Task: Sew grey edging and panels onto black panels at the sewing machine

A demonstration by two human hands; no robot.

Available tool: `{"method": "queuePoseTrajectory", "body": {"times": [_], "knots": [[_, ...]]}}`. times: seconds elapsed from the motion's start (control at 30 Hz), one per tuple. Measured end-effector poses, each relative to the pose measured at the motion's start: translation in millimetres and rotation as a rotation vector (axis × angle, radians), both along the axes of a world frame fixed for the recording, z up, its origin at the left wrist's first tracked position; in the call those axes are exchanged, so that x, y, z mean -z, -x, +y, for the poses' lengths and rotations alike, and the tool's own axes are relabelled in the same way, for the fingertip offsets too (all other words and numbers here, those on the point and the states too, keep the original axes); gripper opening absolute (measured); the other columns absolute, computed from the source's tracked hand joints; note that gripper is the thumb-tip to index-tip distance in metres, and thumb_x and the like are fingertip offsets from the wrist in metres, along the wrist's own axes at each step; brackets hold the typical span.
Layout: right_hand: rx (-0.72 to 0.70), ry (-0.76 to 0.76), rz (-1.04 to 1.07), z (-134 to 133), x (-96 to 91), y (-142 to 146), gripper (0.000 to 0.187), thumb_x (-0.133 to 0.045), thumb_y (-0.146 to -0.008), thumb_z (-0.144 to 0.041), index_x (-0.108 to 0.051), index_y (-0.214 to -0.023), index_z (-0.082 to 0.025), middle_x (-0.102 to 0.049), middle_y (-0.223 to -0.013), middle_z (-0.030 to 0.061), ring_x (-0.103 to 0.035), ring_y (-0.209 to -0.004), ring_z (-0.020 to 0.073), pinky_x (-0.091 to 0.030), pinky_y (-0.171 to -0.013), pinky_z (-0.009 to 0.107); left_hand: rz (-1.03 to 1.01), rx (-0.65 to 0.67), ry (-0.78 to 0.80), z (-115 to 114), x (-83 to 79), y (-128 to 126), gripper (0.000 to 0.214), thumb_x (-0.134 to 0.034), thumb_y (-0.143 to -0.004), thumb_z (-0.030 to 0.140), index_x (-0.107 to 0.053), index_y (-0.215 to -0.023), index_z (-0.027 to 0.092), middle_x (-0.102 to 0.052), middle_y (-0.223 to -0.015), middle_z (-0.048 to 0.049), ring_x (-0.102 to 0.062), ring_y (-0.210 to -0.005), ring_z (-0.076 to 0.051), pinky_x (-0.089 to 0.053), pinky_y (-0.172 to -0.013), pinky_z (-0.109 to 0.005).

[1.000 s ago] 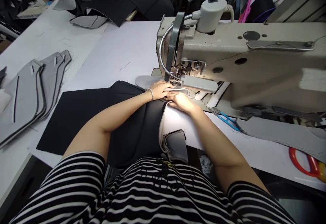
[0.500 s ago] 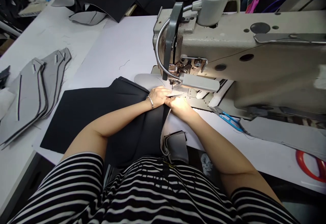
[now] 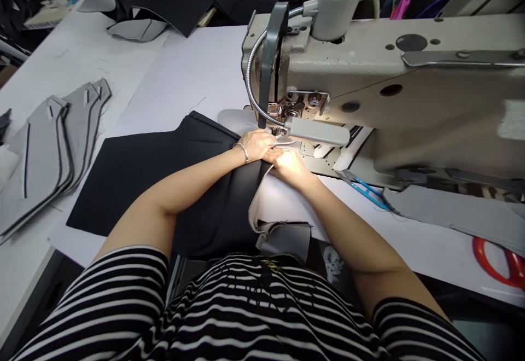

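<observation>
I see the black padded cloth (image 3: 164,191) on the table, its edge near the needle of the sewing machine (image 3: 410,87). The left hand (image 3: 255,145) presses flat on it, and the right hand (image 3: 289,165) grasps the pale lining (image 3: 279,202). Blue scissors (image 3: 363,191) lie to the right.

the black fabric panel (image 3: 131,186) is feeding farther toward the sewing machine (image 3: 369,87), while the grey flap (image 3: 287,240) at its near edge is flattening and the pale lining (image 3: 262,202) is spreading wider.
</observation>
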State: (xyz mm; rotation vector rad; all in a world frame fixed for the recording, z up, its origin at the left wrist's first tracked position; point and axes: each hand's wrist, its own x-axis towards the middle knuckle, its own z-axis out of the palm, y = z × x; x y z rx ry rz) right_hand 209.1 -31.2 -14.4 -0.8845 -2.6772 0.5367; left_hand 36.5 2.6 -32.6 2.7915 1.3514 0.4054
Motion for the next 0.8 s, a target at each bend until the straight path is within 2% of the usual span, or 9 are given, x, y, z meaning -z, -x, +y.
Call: {"method": "queuePoseTrajectory", "body": {"times": [0.1, 0.2, 0.43, 0.57, 0.7, 0.8], "knots": [[-0.007, 0.03, -0.121, -7, -8.1, 2, 0.016, -0.057, -0.081, -0.012, -0.07, -0.09, -0.012, -0.071, -0.099, 0.013, -0.063, -0.094, 0.0233, -0.045, -0.08, 0.031, 0.052, -0.034, -0.008, -6, -3.7, -8, 0.026, -0.049, -0.09, 0.027, -0.071, -0.103, 0.02, -0.072, -0.093, -0.0071, -0.063, -0.089, -0.019, -0.05, -0.073, -0.028], [0.021, 0.064, -0.233, -12, -16.5, 4, 0.017, -0.053, -0.083, -0.013, -0.07, -0.088, -0.011, -0.07, -0.101, 0.014, -0.063, -0.092, 0.0235, -0.045, -0.075, 0.03, -0.04, -0.033, -0.028, -16, -0.9, -8, 0.028, -0.043, -0.091, 0.021, -0.071, -0.095, 0.019, -0.072, -0.097, -0.0067, -0.062, -0.09, -0.018, -0.051, -0.076, -0.029], [0.058, 0.125, -0.247, -12, -20.5, 4, 0.019, -0.051, -0.086, -0.015, -0.069, -0.091, -0.011, -0.069, -0.103, 0.0145, -0.062, -0.099, 0.0245, -0.044, -0.075, 0.029, -0.215, -0.098, -0.028, -33, 15.0, 0, 0.031, -0.041, -0.088, 0.014, -0.071, -0.09, 0.017, -0.073, -0.093, -0.0066, -0.064, -0.088, -0.017, -0.052, -0.083, -0.031], [0.081, 0.1, -0.17, -6, -8.8, 4, 0.019, -0.051, -0.087, -0.014, -0.07, -0.091, -0.01, -0.07, -0.1, 0.0143, -0.063, -0.1, 0.0238, -0.046, -0.079, 0.029, -0.219, -0.063, -0.018, -22, 15.7, 1, 0.03, -0.042, -0.088, 0.014, -0.072, -0.09, 0.018, -0.074, -0.094, -0.0059, -0.065, -0.087, -0.017, -0.052, -0.082, -0.03], [0.091, 0.053, -0.074, 5, 8.2, 5, 0.023, -0.052, -0.084, -0.011, -0.069, -0.099, -0.013, -0.066, -0.117, 0.0116, -0.057, -0.114, 0.0235, -0.045, -0.092, 0.031, -0.217, -0.011, 0.005, -2, 14.2, 6, 0.029, -0.044, -0.088, 0.015, -0.073, -0.09, 0.018, -0.074, -0.092, -0.0055, -0.065, -0.086, -0.017, -0.051, -0.081, -0.03], [0.091, 0.013, -0.001, 8, 12.3, 3, 0.025, -0.05, -0.084, -0.009, -0.069, -0.1, -0.014, -0.064, -0.121, 0.0104, -0.056, -0.115, 0.0223, -0.045, -0.092, 0.031, -0.189, 0.003, 0.016, 6, 13.0, 9, 0.029, -0.044, -0.089, 0.017, -0.072, -0.092, 0.019, -0.073, -0.095, -0.006, -0.065, -0.091, -0.018, -0.05, -0.083, -0.032]]}}
